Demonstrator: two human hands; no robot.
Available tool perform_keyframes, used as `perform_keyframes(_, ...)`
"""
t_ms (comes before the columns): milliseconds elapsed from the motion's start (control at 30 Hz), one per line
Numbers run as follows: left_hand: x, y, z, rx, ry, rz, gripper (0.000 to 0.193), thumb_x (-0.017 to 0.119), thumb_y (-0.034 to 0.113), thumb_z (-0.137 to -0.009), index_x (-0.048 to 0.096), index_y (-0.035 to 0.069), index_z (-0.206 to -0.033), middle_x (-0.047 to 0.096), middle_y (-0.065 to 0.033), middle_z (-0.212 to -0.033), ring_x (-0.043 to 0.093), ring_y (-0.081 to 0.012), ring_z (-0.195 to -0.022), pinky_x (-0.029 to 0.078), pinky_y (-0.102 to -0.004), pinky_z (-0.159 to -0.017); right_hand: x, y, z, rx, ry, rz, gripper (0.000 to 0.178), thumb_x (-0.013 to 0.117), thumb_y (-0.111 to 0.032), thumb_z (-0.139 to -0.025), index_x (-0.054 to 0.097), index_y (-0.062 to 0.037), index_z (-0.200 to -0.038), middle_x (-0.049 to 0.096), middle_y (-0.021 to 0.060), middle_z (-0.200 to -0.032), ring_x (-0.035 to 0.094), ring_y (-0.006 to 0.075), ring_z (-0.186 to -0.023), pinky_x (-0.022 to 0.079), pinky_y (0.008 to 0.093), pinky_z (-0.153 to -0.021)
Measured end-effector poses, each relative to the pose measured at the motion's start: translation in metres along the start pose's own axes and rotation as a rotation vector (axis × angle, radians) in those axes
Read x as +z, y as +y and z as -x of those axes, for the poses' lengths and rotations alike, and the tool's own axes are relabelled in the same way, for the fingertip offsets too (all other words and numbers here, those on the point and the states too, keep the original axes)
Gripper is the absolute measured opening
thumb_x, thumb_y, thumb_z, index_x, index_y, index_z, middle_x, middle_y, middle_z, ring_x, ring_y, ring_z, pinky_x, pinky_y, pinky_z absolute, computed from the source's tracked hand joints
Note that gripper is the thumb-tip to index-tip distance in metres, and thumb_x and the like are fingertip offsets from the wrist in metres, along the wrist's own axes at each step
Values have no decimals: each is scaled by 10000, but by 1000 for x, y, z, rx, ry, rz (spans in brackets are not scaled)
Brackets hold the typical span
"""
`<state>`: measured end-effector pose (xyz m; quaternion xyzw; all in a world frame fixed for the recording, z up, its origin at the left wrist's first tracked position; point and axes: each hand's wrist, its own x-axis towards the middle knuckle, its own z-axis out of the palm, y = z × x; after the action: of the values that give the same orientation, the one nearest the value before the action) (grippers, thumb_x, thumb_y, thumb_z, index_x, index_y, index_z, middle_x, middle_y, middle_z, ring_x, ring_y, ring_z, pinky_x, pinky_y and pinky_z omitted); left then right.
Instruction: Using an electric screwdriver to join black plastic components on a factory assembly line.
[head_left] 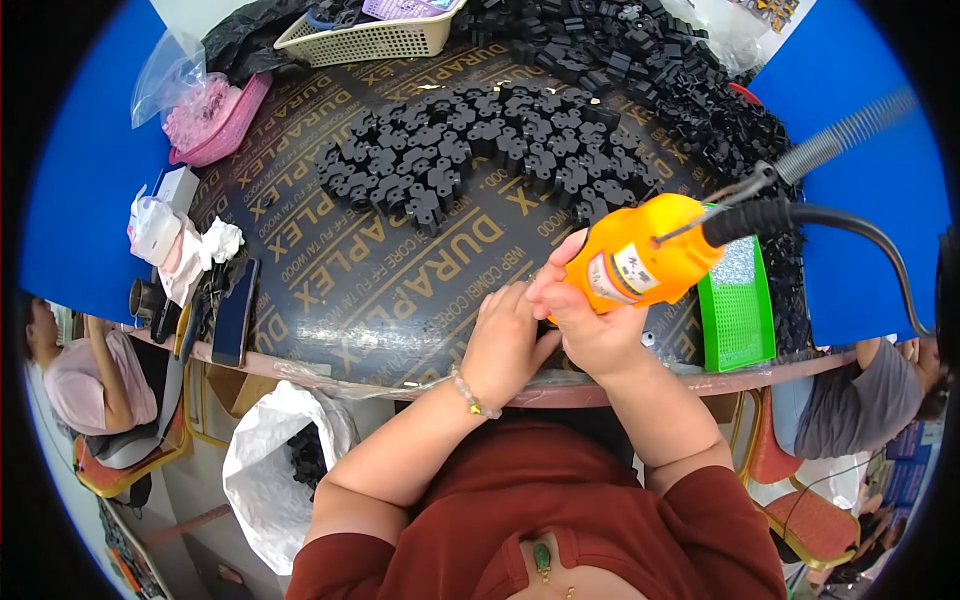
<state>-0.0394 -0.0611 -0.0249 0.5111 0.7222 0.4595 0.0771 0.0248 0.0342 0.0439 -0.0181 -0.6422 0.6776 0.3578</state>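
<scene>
- Well, the table (335, 335) spreads out beneath the driver (640, 260).
- The black blocks (425, 145) stand in a curved cluster, beyond and left of the driver.
- The green tray (742, 345) sits just right of the driver.
- My right hand (602, 325) is wrapped around the driver, holding it.
- My left hand (505, 340) lies left of the driver, fingers together; whether they pinch anything, I can't tell.

Phone (236, 312), one, dark, lying flat; I take the rest from it. Just left of the phone: a yellow-handled tool (184, 330). Just beyond the phone: crumpled tissues (222, 241); past those, a white box (178, 189). Farther beyond it: a pink basket (243, 122), clear bag (165, 85) against it. Well beyond and rightward: a cream basket (400, 44). Well left of the phone: a seated person (92, 388), pale pink top. Far right of it: another person (862, 402), grey top.
</scene>
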Motion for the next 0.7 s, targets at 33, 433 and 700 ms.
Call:
perform_keyframes(33, -1, 2, -1, -22, 8, 7, 430, 732, 141, -703, 523, 20, -1060, 565, -135, -993, 531, -331, -960, 419, -426, -824, -2, -1, -2, -20, -16, 15, 352, 685, -209, -852, 473, -12, -1051, 611, 98, -757, 579, 124, -631, 486, 233, -570)
perform_keyframes(433, -121, -53, -35, 120, 2, -1030, 556, 548, -13, -786, 474, 122, -1320, 429, -45, -1410, 298, -264, -1363, 201, -488, -1110, -99, -72, 16, -295, 273, 99, 523, 653, -439, -840, 423, -25, -1062, 573, 116, -659, 521, 175, -490, 473, 297, -490)
perform_keyframes(700, -100, 1, -8, 3, -110, -618, 460, 744, 127, -674, 564, 52, -1091, 572, -137, -920, 567, -326, -924, 453, -419, -828, -180, -90, 52, -364, 467, 307, 400, 619, -305, -886, 457, 4, -1082, 583, 125, -685, 525, 159, -518, 468, 269, -515)
